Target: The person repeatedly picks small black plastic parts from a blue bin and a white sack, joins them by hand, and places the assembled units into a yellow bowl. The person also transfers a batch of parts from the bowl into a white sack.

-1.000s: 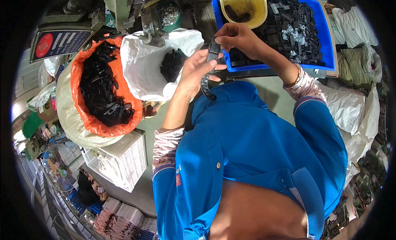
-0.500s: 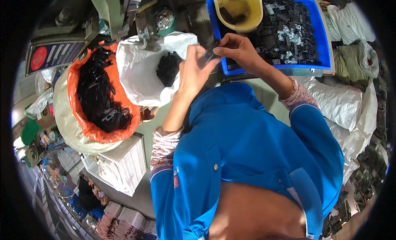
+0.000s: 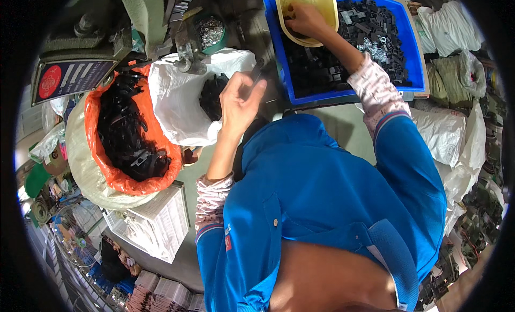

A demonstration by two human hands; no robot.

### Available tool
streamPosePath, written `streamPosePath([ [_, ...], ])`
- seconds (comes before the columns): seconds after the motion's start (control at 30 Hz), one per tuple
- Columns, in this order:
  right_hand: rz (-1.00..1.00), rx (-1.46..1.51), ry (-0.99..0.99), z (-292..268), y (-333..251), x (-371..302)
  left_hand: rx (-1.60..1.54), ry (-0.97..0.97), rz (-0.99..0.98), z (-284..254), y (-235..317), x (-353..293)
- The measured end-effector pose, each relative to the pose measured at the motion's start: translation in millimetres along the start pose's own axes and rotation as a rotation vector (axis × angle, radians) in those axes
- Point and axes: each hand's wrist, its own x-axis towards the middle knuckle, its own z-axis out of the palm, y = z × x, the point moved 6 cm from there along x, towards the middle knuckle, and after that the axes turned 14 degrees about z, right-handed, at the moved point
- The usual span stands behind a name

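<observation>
Bench (image 3: 249, 30): one blue bin (image 3: 414, 57), one yellow tub (image 3: 333, 23); left grip (image 3: 240, 104) pinching one black part (image 3: 258, 69), right grip (image 3: 310, 21) unclear.

Bright left-edge glare, strong shadows, curved edges, black corners

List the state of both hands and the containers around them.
Left hand: closed on a slim dark part
Right hand: inside the yellow rounded plastic tub, grip unclear
Yellow tub: open
Blue rectangular plastic bin: open, loaded with black parts and shiny metal parts
White plastic bag: open, holding dark pieces
Orange plastic bag: open, well filled with glossy black pieces
Green round bowl: open, holding small metal bits
White plastic crate: holding pale items
</observation>
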Motion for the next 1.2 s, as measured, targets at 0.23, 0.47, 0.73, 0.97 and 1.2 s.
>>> streamPosePath([
  [0.23,0.284,1.006,-0.514,-40.7,-7.7,-26.2,-0.034,0.139,0.1,-48.5,-13.8,-1.0],
  [0.47,0.278,1.304,-0.705,-53.4,-103.5,-93.8,-0.032,0.099,0.151,-80.0,-5.3,17.0],
  [0.73,-0.021,1.063,-0.695,-35.9,-181.0,-122.3,0.041,0.06,0.189,-127.2,-12.9,15.7],
  [0.97,-0.045,1.016,-0.665,-19.1,-206.0,-118.6,0.143,-0.056,0.215,-153.7,-12.7,20.7],
  [1.2,-0.139,0.994,-0.602,-12.7,-231.5,-119.3,0.288,-0.112,0.318,-169.0,-8.7,30.2],
])
